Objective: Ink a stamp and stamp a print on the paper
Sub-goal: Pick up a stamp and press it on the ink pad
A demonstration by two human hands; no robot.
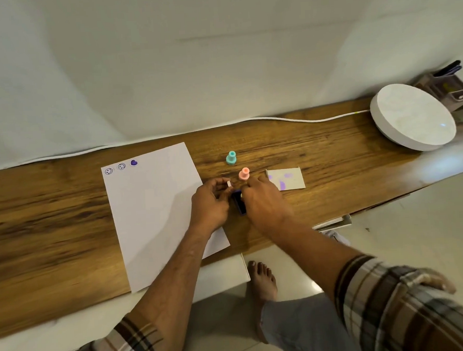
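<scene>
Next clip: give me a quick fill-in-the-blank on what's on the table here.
1. The paper bears ___ prints along its top edge.
2. The stamp nearest the right hand is ___ in colour.
3. The teal stamp stands ___ the paper, on bare wood.
4. The left hand pinches a small ___ piece.

Missing: three; pink; off; white

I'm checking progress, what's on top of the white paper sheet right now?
White paper sheet carries two smiley prints and a purple heart print. The left hand and forearm cover its right edge.

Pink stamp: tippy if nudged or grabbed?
Probably tippy: the pink stamp stands upright, tall for its base. Likely light, being small and plastic-looking. Knocked over, its round body could roll on the smooth wooden table.
</scene>
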